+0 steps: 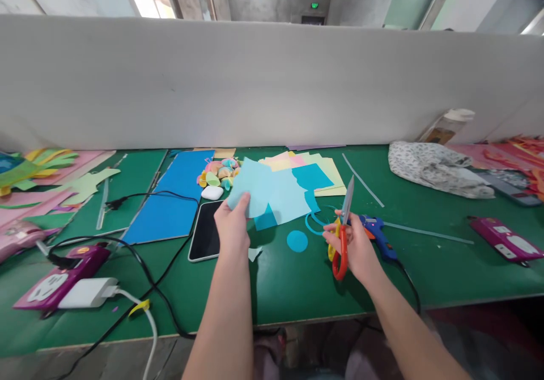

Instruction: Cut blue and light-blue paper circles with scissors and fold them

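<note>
L hand (233, 224) pinches the light-blue paper (276, 190) at its near-left edge, thumb on top; the sheet's bulk extends R of the grip & away from the person, w/ a jagged cut edge on its R side. R hand (359, 247) is closed loosely round the scissors (343, 235), red & yellow handles in the grip, blades pointing up & away, well apart from L hand and just R of the paper; blades are prob. nearly shut, hard to tell at this angle.

Btwn the hands, a blue paper circle (297, 241) lies flat on the green table (293, 295), w/ thin blue offcuts (313, 222) near the scissors. Beyond: a darker blue sheet (317, 176) atop pale yellow sheets (338, 170), partly behind the held paper.

L of the grip: phone (204, 233), partly hidden by L hand; white case (212, 193) & pastel paper pieces (221, 171) just past it; then a blue board (170, 199). Far L, a purple power strip (63, 278) w/ white adapter (87, 293) & black cable.

R of R hand: blue glue gun (377, 237), then patterned cloth (437, 170) & bottle (450, 124) by the partition (272, 85).
</note>
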A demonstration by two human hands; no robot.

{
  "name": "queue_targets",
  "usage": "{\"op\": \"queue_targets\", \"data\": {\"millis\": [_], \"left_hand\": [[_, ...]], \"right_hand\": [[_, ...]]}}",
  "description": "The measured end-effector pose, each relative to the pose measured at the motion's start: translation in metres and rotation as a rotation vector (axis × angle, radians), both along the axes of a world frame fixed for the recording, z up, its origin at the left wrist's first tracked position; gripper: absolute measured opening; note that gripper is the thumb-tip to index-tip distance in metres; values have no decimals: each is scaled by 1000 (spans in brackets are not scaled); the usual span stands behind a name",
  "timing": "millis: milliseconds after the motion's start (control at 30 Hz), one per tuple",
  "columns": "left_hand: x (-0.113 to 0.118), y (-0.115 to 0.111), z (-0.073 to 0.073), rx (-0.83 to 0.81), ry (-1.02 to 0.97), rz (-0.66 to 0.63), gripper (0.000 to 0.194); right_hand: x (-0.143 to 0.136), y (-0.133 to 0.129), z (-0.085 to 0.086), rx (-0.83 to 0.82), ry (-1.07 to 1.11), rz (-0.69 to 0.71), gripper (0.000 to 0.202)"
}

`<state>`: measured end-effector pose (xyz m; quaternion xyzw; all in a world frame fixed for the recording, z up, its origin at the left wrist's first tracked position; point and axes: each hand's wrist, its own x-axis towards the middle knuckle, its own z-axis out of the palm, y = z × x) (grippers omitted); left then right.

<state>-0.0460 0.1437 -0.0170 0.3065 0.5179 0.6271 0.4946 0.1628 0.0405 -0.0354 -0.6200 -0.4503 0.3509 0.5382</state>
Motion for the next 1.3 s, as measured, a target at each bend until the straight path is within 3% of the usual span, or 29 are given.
{"op": "queue_targets", "data": {"millis": [100,267,467,633,767,833,1000,1167,1300], "left_hand": [[-7,1,6,39,-89,130,33],[-16,-6,14,108,-186,254,31],[-12,-14,20,136,-255,299,29],[4,-29,26,151,-294,243,25],[19,-47,30,179,-314,207,26],[25,-54,31,207,-323,180,29],[35,-66,28,198,-327,112,30],[42,-71,24,171,-289,50,26],[45,-74,21,144,-283,-12,25]], "right_hand": [[-6,-11,-17,-13,53,-72,73],[-17,-14,-23,-22,213,-126,83],[-27,-22,-33,-25,297,-137,68],[-36,-28,-35,40,266,-183,51],[-52,-34,-36,147,256,-63,51],[-64,-35,-34,133,268,53,56],[-89,-32,-21,86,358,128,64],[-88,-27,-10,50,416,117,65],[-82,-25,-3,47,411,90,49]]}}
